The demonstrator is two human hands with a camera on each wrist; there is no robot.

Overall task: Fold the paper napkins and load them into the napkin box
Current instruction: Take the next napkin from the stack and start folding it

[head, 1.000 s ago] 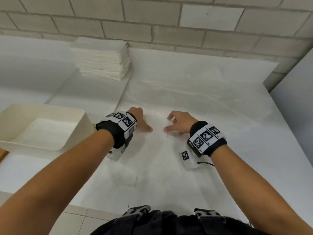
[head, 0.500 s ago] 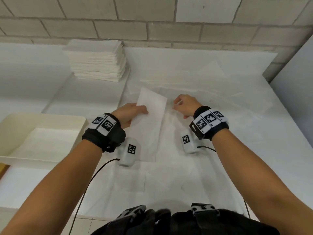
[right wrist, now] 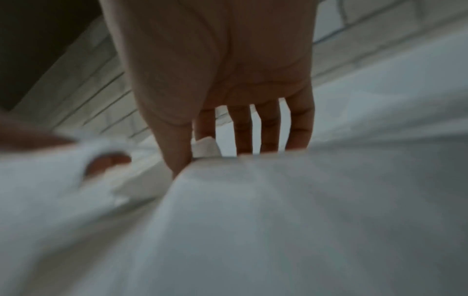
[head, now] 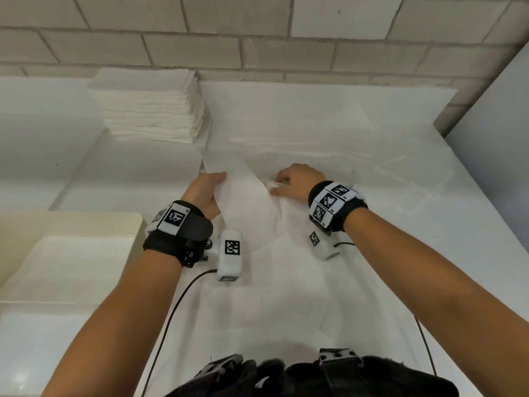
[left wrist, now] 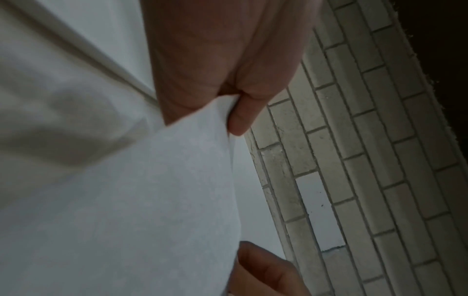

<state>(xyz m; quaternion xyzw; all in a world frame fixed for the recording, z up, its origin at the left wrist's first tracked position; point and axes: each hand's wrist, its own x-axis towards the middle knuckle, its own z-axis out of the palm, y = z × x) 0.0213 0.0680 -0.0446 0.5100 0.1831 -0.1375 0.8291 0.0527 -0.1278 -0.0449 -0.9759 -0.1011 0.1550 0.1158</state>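
A white paper napkin [head: 246, 202] is lifted off the table and bows between my two hands. My left hand [head: 220, 179] pinches its left edge; the left wrist view shows thumb and finger closed on the napkin [left wrist: 152, 200]. My right hand [head: 276, 186] pinches the right edge, and in the right wrist view thumb and forefinger nip a corner of the napkin [right wrist: 202, 148] while the other fingers [right wrist: 298, 128] stay straight. The cream napkin box [head: 137, 224] stands at the left, with white napkins [head: 68, 267] lying flat inside.
A tall stack of white napkins [head: 148, 107] sits at the back left against the brick wall [head: 257, 30]. A white sheet [head: 372, 196] covers the table. A grey panel [head: 492, 116] bounds the right side. Cables trail from both wrist cameras.
A second ago both hands pressed the napkin flat on the table. Since then the left hand has lifted its edge, and now both hands hold it raised, farther from me.
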